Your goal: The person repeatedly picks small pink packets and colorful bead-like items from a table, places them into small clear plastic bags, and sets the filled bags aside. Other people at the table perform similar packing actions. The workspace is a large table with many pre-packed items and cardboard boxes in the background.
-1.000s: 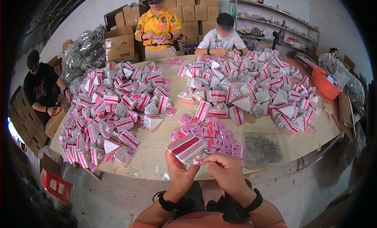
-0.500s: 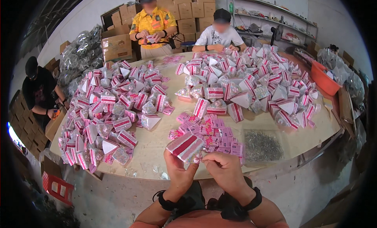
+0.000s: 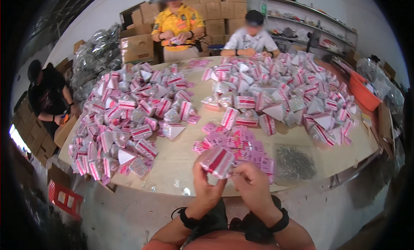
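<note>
My left hand (image 3: 206, 193) is wrapped around a cake-slice-shaped toy (image 3: 218, 162) in clear wrapping, white and pink with a dark red stripe. It is held up over the table's near edge, tilted. At the toy's right corner, my right hand (image 3: 252, 186) is closed in a pinch; whatever lies between the fingertips is too small to make out. Just beyond my hands lies a pile of small pink cards (image 3: 241, 142). To their right, a clear flat bag or tray (image 3: 296, 163) holds many small metal pieces.
Heaps of wrapped cake-slice toys cover the table's left (image 3: 125, 120) and right (image 3: 276, 90). Two people work across the wooden table (image 3: 172, 172); a third person (image 3: 49, 97) stands left. An orange basin (image 3: 363, 92) sits at the right, a red stool (image 3: 64, 199) on the floor.
The whole view has shifted, so the table and people appear further right. The toy has tipped slightly in my left hand, while my right hand stays pinched at its corner.
</note>
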A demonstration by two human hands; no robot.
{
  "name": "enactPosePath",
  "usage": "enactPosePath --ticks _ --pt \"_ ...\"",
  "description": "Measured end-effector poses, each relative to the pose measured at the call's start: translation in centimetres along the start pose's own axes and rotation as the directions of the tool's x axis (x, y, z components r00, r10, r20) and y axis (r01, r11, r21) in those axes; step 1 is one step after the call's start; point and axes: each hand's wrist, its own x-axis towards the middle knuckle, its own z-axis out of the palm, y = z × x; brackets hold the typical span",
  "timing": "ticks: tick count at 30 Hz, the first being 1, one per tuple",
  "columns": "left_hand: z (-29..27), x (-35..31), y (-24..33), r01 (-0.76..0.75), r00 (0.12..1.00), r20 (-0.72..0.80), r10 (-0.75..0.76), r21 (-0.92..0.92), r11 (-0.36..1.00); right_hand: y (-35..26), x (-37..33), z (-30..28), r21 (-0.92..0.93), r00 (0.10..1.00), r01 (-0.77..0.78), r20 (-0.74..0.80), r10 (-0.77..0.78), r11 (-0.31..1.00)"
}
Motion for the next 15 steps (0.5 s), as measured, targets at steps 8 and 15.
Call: enactPosePath --ticks 8,15 --pt "-0.1 -0.3 -0.5 0.265 0.964 0.078 -0.254 -0.201 0.943 0.6 2.1 -0.7 0.031 0.966 -0.123 0.231 0.112 0.992" --pt "-8.4 6.7 -2.4 0.507 0.850 0.013 -0.527 -0.292 0.811 -7.0 -0.3 -2.8 0.638 0.960 0.150 0.088 -0.265 0.755"
